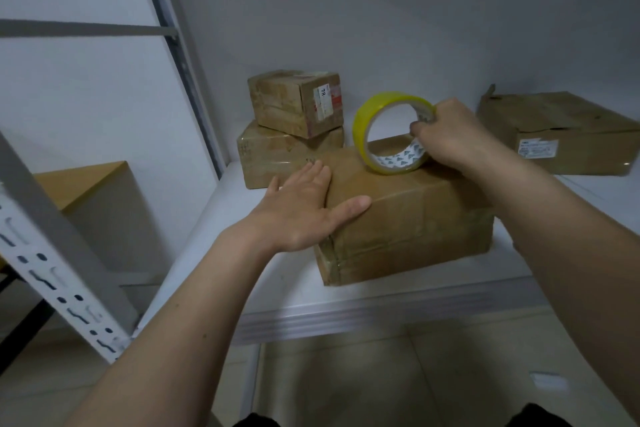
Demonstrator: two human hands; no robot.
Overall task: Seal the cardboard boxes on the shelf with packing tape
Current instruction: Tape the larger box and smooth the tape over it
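My left hand (304,210) lies spread flat on the long brown cardboard box (408,218) at the white shelf's (346,302) front, my right hand (450,135) pinches the yellow tape roll (363,130) upright atop it, no strip visibly pulled yet.

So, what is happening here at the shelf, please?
A person is sealing cardboard boxes on a white shelf. The right hand holds a yellow roll of packing tape standing on top of the nearest box. The left hand lies flat and open against that box's left top edge, steadying it. Two smaller boxes are stacked behind, and another box lies to the right.
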